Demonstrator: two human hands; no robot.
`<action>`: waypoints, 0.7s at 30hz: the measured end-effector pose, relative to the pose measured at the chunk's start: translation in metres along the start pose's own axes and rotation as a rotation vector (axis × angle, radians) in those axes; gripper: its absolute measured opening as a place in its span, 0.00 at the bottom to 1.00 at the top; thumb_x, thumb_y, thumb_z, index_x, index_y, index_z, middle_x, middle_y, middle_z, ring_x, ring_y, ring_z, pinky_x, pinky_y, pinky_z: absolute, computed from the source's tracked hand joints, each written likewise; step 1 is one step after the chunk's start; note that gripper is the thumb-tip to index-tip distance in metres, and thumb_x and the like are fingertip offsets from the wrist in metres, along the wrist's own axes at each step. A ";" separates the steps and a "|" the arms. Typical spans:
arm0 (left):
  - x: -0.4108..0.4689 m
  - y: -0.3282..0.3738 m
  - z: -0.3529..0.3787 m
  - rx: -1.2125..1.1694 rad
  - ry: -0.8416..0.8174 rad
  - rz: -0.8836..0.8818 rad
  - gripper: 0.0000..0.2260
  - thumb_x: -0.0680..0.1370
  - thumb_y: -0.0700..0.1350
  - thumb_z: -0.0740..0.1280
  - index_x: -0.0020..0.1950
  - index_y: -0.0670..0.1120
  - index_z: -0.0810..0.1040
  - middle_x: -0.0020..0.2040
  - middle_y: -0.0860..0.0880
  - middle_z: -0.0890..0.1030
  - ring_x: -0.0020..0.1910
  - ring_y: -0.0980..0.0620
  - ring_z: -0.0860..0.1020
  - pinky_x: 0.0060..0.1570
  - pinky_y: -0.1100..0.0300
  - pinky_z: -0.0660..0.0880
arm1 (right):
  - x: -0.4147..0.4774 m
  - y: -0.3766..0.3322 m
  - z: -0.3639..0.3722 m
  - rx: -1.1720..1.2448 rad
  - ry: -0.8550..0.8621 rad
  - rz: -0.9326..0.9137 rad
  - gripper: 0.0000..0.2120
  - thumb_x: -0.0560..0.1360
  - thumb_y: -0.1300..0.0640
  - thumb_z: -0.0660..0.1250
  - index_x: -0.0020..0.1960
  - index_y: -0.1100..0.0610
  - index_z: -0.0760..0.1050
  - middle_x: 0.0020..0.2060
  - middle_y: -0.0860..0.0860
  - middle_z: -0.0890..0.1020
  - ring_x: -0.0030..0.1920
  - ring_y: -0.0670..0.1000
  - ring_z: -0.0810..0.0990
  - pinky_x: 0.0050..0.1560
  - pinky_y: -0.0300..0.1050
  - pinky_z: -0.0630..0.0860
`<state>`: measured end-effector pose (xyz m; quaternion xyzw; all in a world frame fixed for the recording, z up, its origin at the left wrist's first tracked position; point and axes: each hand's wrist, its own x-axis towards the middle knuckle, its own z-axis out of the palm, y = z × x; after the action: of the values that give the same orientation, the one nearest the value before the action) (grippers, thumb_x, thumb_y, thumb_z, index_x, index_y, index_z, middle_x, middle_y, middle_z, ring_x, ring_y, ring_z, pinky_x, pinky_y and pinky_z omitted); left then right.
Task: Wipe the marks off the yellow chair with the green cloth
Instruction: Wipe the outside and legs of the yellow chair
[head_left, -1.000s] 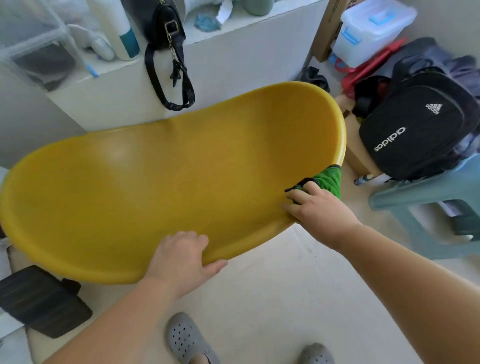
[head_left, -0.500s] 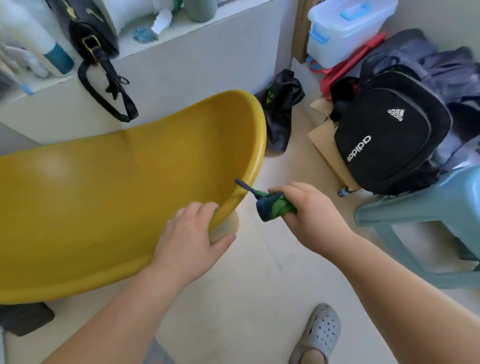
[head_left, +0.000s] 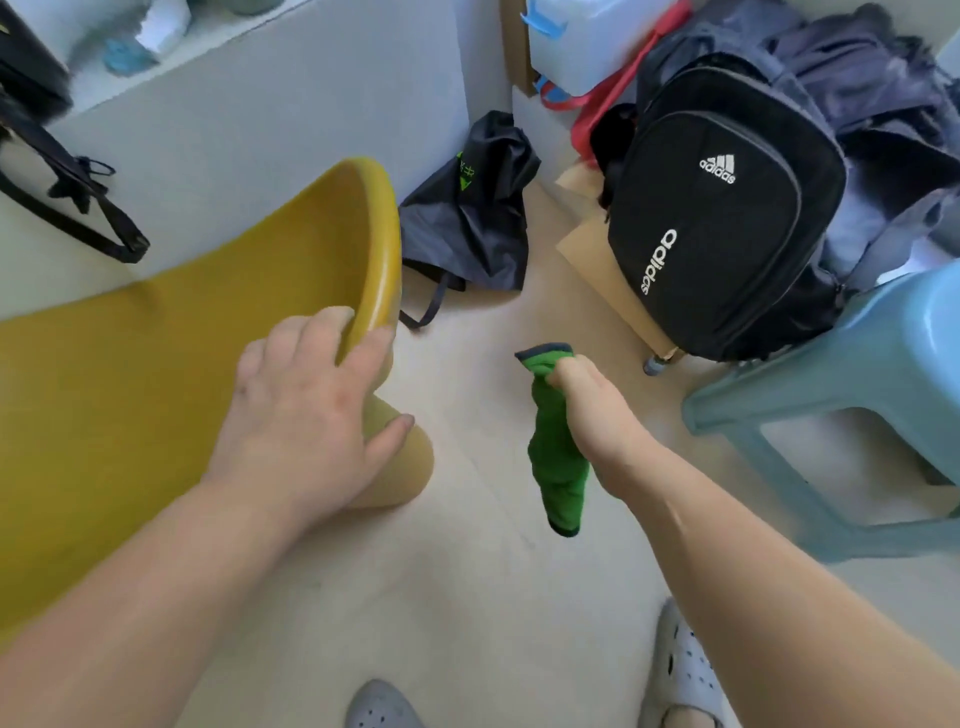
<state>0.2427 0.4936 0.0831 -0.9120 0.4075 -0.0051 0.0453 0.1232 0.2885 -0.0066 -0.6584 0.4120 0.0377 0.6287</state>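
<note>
Beside the yellow chair (head_left: 156, 384), on its right, the right hand (head_left: 592, 410) is up in the air over the pale floor (head_left: 467, 597). Its grip is shut tight on the green cloth (head_left: 558, 467). The cloth is bunched up. One end with a dark edge pokes out above the fingers, and the rest hangs down below the hand. The cloth is not touching the chair; bare floor shows between them.

The chair fills the left side of the view, and its round rim curves up to a tip. The left hand (head_left: 306, 415) rests on that rim near the tip. Its fingers curl over the edge into the chair and its thumb sticks out on the outer side, so the grip is partly closed around the rim.

Past the chair's tip, a dark bag (head_left: 472, 208) lies crumpled on the floor by the white wall (head_left: 260, 130). To the right of the chair, farther off than the cloth, a black backpack (head_left: 727, 218) with white letters leans against a pile of dark clothes. A light blue stool (head_left: 852, 395) stands just in front of the backpack. Below the chair, at the bottom of the view, two grey shoes (head_left: 685, 670) with little holes stand on the floor.
</note>
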 end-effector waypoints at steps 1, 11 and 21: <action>0.004 0.001 0.003 0.051 -0.013 0.063 0.31 0.69 0.64 0.62 0.67 0.49 0.74 0.66 0.42 0.72 0.61 0.38 0.69 0.57 0.41 0.69 | 0.010 0.005 0.004 0.086 -0.036 -0.010 0.22 0.71 0.46 0.57 0.55 0.61 0.73 0.43 0.54 0.78 0.45 0.54 0.79 0.46 0.48 0.73; 0.027 0.003 0.036 0.269 0.041 0.080 0.33 0.73 0.67 0.57 0.72 0.51 0.71 0.71 0.44 0.70 0.61 0.39 0.73 0.57 0.40 0.74 | 0.111 0.061 0.054 -0.227 0.057 -0.668 0.08 0.74 0.53 0.75 0.44 0.52 0.76 0.39 0.44 0.79 0.41 0.44 0.76 0.40 0.37 0.72; 0.020 0.018 0.074 0.346 0.229 -0.094 0.33 0.75 0.66 0.55 0.78 0.53 0.61 0.77 0.51 0.62 0.70 0.43 0.68 0.67 0.44 0.69 | 0.183 0.067 0.108 -0.253 0.097 -0.969 0.24 0.79 0.41 0.67 0.34 0.58 0.71 0.30 0.53 0.72 0.35 0.55 0.72 0.37 0.52 0.67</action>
<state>0.2458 0.4727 0.0071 -0.9021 0.3602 -0.1808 0.1543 0.2546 0.2991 -0.1857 -0.8461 0.0799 -0.2397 0.4694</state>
